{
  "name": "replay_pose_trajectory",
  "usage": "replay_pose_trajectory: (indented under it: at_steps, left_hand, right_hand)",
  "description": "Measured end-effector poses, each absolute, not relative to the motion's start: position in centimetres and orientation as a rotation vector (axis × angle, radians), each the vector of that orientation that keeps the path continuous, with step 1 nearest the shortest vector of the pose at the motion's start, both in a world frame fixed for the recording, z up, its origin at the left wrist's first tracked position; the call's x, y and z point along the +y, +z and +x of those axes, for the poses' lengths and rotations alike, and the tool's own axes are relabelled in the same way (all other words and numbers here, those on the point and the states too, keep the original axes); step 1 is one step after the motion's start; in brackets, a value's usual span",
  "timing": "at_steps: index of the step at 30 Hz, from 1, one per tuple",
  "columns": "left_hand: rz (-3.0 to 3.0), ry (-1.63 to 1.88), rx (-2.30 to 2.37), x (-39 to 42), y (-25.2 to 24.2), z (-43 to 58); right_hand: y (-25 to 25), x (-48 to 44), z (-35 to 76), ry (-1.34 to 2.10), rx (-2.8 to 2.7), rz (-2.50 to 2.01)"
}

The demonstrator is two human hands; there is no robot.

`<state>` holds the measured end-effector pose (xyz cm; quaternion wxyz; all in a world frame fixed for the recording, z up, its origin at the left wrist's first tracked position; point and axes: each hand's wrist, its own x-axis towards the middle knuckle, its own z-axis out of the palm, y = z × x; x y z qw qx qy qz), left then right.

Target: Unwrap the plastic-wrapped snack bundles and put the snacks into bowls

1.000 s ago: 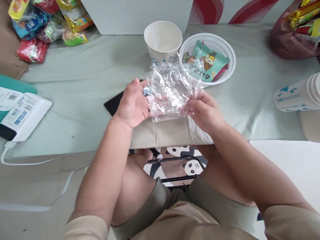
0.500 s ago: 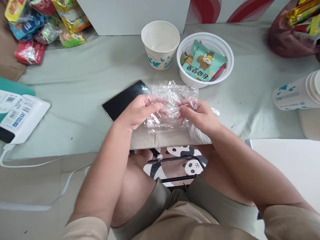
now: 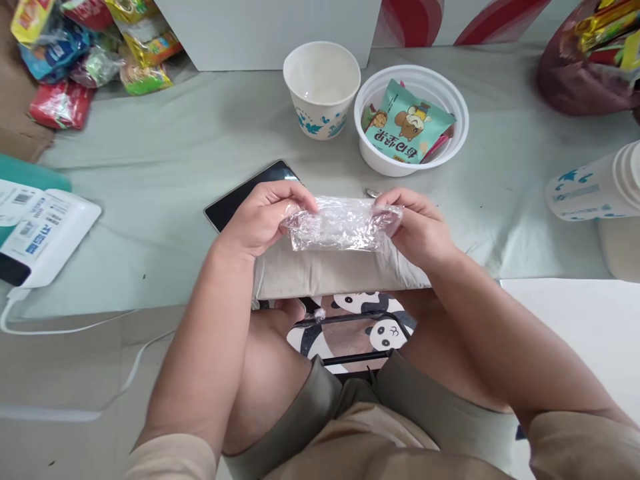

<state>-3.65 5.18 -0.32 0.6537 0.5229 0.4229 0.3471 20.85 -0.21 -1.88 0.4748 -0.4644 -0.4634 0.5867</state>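
A crinkled clear plastic bag (image 3: 340, 227) is stretched between my two hands above the table's near edge. My left hand (image 3: 267, 217) pinches its left end, with thumb and index finger closed on the film. The right end is gripped by my right hand (image 3: 415, 223), fingers curled. A black phone (image 3: 250, 193) lies behind my left hand, partly covered by it. Beyond the bag stand a white paper cup (image 3: 321, 90) with blue leaf print and a white bowl (image 3: 463, 127) holding a teal snack packet (image 3: 410, 127).
Several snack packs (image 3: 145, 47) lie at the back left. A white device (image 3: 65, 227) with a cable sits at the left edge. Stacked paper cups (image 3: 595, 183) lie on the right, below a dark red bag (image 3: 565, 67) of snacks. A panda-print item (image 3: 350, 333) is under the table edge.
My hands have moved apart, and the bag between them has gone from spread and crumpled to a narrower, flatter strip. A small shiny object behind it now shows near my right hand.
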Motion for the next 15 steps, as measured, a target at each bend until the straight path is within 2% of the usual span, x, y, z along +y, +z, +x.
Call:
replay_pose_trajectory:
  at_steps: [4, 9, 15]
  left_hand:
    - [1.170, 0.730, 0.898, 5.4, -1.0, -3.7]
    - [1.516, 0.797, 1.057, 5.2, -2.1, -3.2]
    - [1.678, 0.727, 0.936, 5.0, -1.6, -3.2]
  right_hand:
    - [-2.0, -0.2, 21.6, 1.343, -1.356, -1.209]
    - [-2.5, -0.4, 21.5, 1.152, -1.525, -1.481]
    - [-1.5, -0.6, 22.0, 1.151, -1.392, -1.296]
